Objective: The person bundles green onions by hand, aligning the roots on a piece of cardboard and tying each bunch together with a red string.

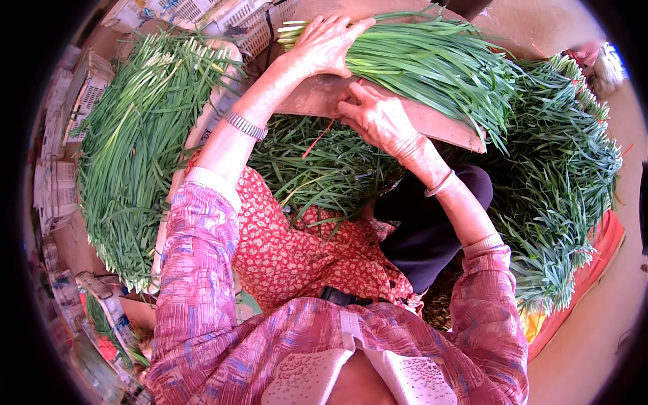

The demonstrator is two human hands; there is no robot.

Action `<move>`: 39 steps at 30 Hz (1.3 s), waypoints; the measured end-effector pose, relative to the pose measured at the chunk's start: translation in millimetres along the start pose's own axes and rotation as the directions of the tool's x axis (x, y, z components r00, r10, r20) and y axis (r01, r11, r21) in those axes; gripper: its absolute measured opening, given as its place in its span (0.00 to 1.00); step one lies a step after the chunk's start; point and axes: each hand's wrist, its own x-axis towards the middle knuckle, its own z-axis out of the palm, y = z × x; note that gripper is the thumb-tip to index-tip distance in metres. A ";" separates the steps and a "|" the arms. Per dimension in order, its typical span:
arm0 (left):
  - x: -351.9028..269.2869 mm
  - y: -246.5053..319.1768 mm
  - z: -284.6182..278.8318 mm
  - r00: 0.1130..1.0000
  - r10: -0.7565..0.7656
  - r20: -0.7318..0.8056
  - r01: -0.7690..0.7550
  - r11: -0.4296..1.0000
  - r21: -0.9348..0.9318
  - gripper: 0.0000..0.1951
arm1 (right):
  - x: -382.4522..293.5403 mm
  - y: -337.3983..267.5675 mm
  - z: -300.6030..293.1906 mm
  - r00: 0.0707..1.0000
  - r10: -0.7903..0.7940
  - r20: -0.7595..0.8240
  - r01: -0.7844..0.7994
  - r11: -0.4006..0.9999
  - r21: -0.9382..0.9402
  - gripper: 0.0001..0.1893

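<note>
A bunch of garlic chives (425, 55) lies on a narrow wooden board (314, 96), its pale cut ends to the left. My left hand (324, 45) grips the bunch from above near those ends, fingers across the stems and thumb towards me. Just below it, at the board's near edge, my right hand (374, 114) pinches a thin red tie (319, 139). One end of the tie hangs down past the fingers; a short red bit shows at the bunch's underside. How far it passes around the stems is hidden.
Loose chives (329, 167) lie below the board, over a red floral apron (293, 243). A plastic crate (164, 228) heaped with chives (142, 152) stands at left. Tied bunches (557, 177) are piled at right on a red sheet (602, 253). More crates (248, 30) stand behind.
</note>
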 end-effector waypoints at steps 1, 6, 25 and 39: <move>-0.9 -0.1 -1.0 1.000 0.003 -0.006 -0.003 1.000 -0.001 0.55 | 1.9 -0.9 2.6 0.999 0.002 0.038 -0.001 0.999 -0.037 0.07; -0.7 5.4 -3.3 1.000 -0.013 0.024 0.013 1.000 -0.009 0.56 | 16.2 3.0 13.7 0.998 -0.054 -0.012 0.054 0.999 -0.007 0.09; -2.3 10.4 -18.0 0.996 0.022 0.091 -0.024 0.999 0.021 0.42 | 73.6 84.1 -40.1 0.961 0.169 -0.220 -0.142 0.981 0.132 0.12; 78.3 -59.3 28.1 0.902 -0.199 0.382 0.276 0.948 -0.158 0.27 | 58.3 57.7 -12.2 0.872 0.298 -0.388 -0.317 0.948 0.014 0.09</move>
